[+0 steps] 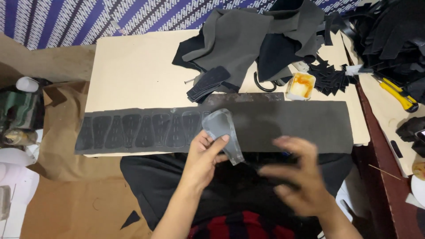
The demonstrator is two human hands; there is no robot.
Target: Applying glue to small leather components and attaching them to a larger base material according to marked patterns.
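My left hand [204, 156] grips a thin grey translucent template [222, 132] shaped like a long tongue, held above the near edge of a long dark grey sheet [292, 126]. The sheet's left half carries a row of several traced outlines [141, 130] of that same shape. My right hand [299, 172] hovers blurred over my lap, just below the sheet's near edge, with fingers spread and nothing visible in it. The sheet lies across a beige board [133, 71].
Piled grey and black fabric [248, 35] covers the board's far side, with a stack of cut black pieces [208, 82], a small tub of orange glue [301, 86] and black scraps [332, 77]. A yellow utility knife [398, 95] lies at the right. A green machine [17, 110] stands left.
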